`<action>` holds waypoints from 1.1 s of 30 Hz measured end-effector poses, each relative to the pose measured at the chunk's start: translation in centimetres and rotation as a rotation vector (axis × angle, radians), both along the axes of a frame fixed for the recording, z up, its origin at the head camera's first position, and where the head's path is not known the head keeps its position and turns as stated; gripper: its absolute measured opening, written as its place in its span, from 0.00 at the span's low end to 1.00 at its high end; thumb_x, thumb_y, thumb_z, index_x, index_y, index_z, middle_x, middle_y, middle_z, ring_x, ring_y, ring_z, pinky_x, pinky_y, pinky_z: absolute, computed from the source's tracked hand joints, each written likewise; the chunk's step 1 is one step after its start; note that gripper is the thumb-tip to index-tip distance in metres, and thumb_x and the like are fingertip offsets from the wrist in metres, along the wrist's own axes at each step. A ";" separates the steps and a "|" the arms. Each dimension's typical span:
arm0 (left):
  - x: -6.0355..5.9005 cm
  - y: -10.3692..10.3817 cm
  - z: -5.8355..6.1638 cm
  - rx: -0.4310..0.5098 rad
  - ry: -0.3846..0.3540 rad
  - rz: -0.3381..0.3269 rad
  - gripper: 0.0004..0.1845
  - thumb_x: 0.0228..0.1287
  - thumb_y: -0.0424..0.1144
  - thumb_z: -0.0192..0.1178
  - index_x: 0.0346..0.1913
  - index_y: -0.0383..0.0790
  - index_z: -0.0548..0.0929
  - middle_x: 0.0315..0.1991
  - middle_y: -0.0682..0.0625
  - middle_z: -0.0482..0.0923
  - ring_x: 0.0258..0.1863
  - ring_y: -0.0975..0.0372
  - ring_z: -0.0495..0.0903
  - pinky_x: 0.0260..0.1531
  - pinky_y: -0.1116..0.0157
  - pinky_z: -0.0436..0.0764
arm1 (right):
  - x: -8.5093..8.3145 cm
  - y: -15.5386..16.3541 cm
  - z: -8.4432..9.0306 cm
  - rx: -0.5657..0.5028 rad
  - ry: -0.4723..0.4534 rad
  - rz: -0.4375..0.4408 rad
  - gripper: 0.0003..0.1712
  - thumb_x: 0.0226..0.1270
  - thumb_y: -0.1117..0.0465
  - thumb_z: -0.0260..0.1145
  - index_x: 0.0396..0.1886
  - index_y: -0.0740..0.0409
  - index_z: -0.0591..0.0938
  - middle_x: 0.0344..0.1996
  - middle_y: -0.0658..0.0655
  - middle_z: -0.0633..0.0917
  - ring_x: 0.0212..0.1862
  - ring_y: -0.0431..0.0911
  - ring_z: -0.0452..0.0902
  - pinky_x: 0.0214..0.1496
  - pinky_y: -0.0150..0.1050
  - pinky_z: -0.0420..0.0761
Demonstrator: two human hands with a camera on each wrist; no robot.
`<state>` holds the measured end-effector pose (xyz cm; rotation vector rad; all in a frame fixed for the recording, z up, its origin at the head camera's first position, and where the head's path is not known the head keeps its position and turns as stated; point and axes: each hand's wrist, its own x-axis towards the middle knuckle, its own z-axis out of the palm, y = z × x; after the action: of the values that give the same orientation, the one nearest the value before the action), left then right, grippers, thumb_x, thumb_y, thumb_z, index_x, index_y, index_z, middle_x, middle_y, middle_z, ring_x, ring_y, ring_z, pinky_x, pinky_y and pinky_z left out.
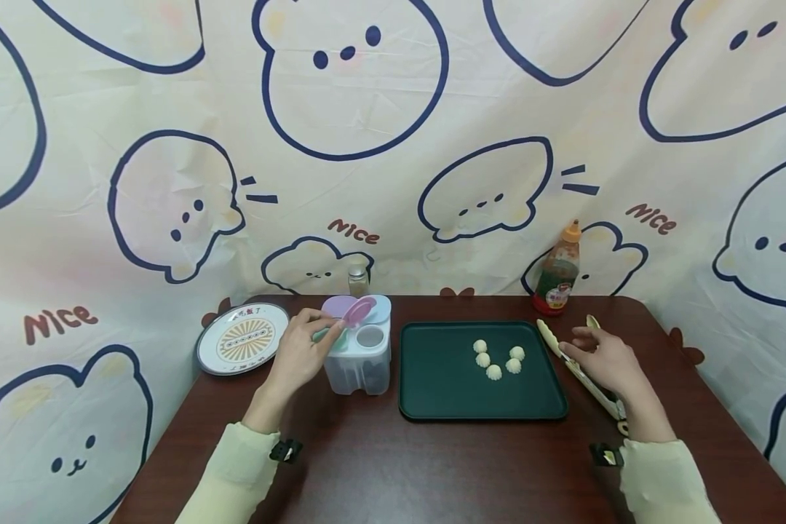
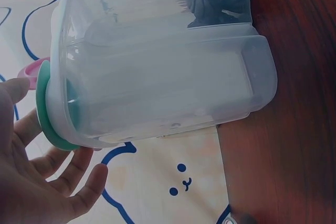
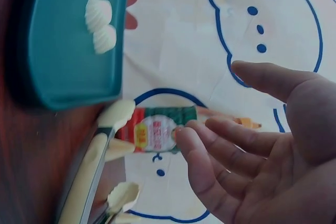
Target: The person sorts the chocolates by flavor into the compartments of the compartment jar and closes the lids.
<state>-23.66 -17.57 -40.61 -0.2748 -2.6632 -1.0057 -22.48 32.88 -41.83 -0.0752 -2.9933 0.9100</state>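
The left hand, fingers relaxed, seemingly touches the seasoning box's pink lid; the right hand hovers spread over the tongs.

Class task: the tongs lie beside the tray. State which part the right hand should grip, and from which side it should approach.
Grip the tongs at mid-arm, from above. They lie flat on the table, right of the tray, cream tips pointing away and hinge near the wrist. The right hand already hovers over them, so it could probably close across both arms.

left hand at seasoning box | right hand over tongs | 5 dumplings on tray
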 end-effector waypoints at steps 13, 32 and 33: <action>0.0 0.0 0.0 -0.001 0.020 0.000 0.25 0.72 0.58 0.55 0.49 0.39 0.89 0.53 0.44 0.78 0.56 0.50 0.73 0.58 0.48 0.70 | 0.0 -3.1 1.5 -0.108 0.057 0.077 0.37 0.73 0.39 0.59 0.67 0.63 0.73 0.55 0.68 0.83 0.54 0.58 0.81 0.46 0.46 0.83; 0.0 0.0 0.0 -0.003 0.020 -0.002 0.25 0.71 0.57 0.56 0.49 0.39 0.88 0.53 0.43 0.78 0.57 0.49 0.73 0.59 0.47 0.70 | -0.3 -7.8 2.3 -0.170 0.119 0.197 0.31 0.72 0.43 0.62 0.66 0.56 0.75 0.52 0.61 0.85 0.46 0.51 0.82 0.40 0.40 0.78; 0.0 0.0 0.0 -0.003 0.020 -0.001 0.25 0.71 0.57 0.56 0.49 0.39 0.88 0.53 0.43 0.78 0.57 0.49 0.73 0.59 0.47 0.70 | -0.3 -8.1 2.4 -0.175 0.120 0.202 0.31 0.72 0.43 0.62 0.66 0.56 0.76 0.52 0.61 0.85 0.45 0.51 0.82 0.39 0.40 0.78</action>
<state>-23.64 -17.57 -40.59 -0.2854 -2.6468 -0.9940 -22.78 24.81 -39.47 0.2747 -2.8414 1.1495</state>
